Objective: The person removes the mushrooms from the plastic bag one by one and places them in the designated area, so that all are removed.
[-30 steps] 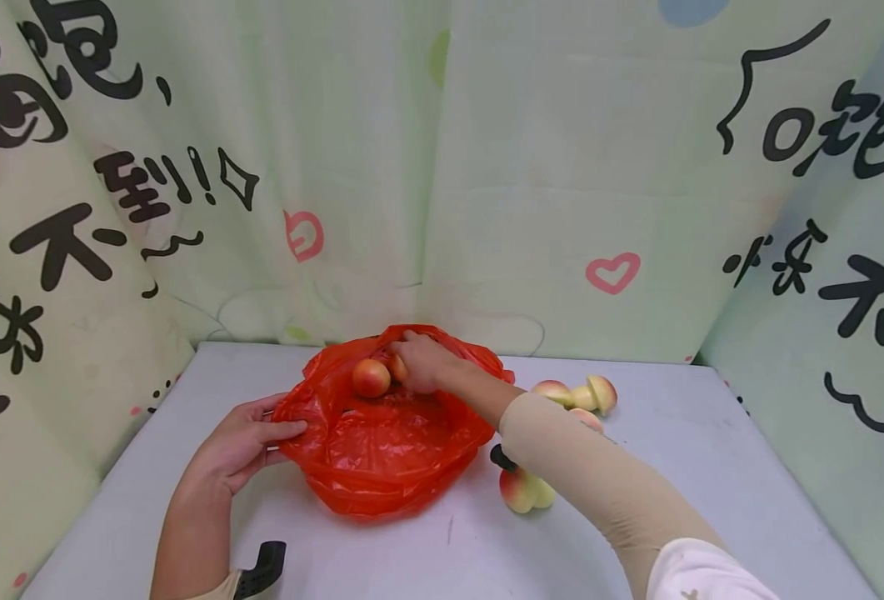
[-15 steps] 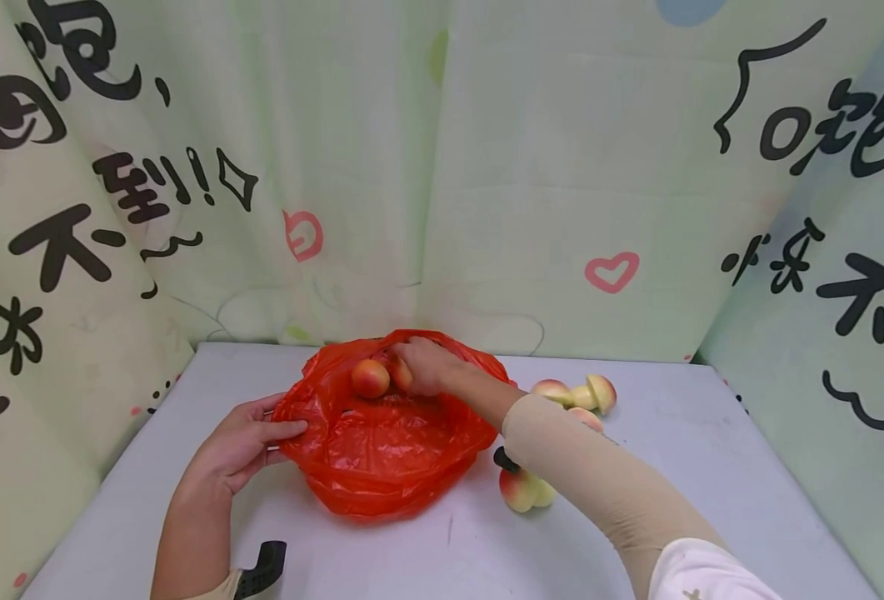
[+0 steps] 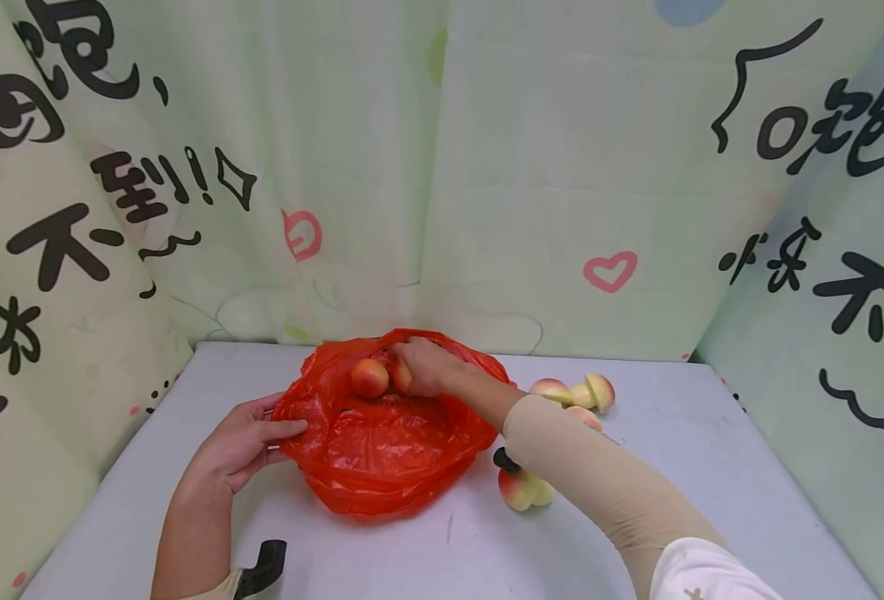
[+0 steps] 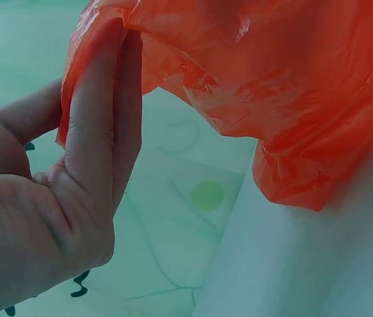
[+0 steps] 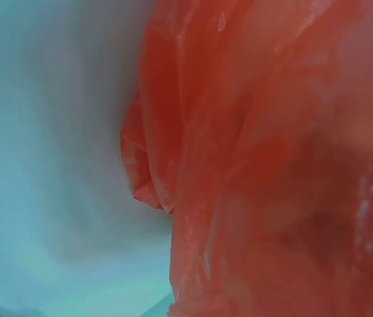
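Observation:
A red plastic bag (image 3: 389, 450) lies with its mouth spread on the table. My left hand (image 3: 242, 442) pinches the left rim between thumb and fingers; in the left wrist view, the film of the bag (image 4: 292, 86) runs between them. Inside the bag, my right hand (image 3: 427, 367) has its fingers curled at a rounded reddish mushroom (image 3: 400, 377), with the fingertips partly hidden. Touching or close beside it is another round orange-red mushroom cap (image 3: 370, 377). Red film fills most of the right wrist view and hides that hand.
Several mushrooms with reddish caps and pale stems lie right of the bag, including one (image 3: 599, 392) at the back and one (image 3: 518, 490) nearer, partly behind the right forearm. The white table (image 3: 427, 558) is bounded by printed curtains (image 3: 516, 208).
The right hand has dipped slightly within the bag, and more of the mushroom beside it shows. The left hand keeps its pinch on the rim.

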